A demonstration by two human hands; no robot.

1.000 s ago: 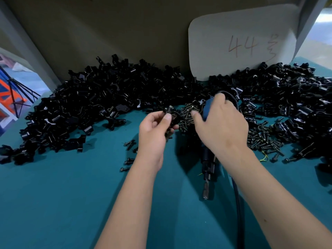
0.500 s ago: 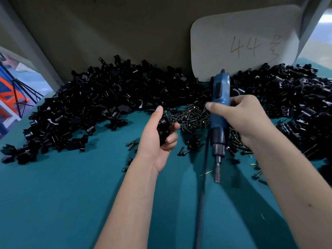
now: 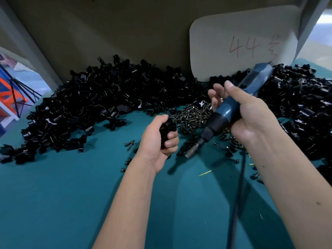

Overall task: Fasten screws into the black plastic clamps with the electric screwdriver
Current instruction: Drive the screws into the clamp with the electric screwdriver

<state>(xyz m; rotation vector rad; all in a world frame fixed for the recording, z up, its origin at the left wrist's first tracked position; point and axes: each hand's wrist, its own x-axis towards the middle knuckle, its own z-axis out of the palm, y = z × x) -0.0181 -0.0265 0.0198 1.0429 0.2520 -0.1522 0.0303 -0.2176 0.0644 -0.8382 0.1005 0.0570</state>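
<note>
Your blue electric screwdriver (image 3: 231,112) has tilted from upright, bit toward your left hand (image 3: 159,139), whose fingers clamp one small, stiff black plastic clamp (image 3: 166,130). Your right hand (image 3: 251,114) wraps the barrel; pinch the light clamp's sides.

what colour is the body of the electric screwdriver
Blue, with a black collar near the bit; the electric screwdriver shows in the head view, held in the right hand.

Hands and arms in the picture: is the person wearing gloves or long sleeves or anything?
No gloves. The left hand and right hand are both bare, and no sleeve shows on either forearm up to the picture's bottom edge. No watch or bracelet shows on either wrist. A small glint on one finger of the right hand might be a ring, but it is too small to tell.
</note>
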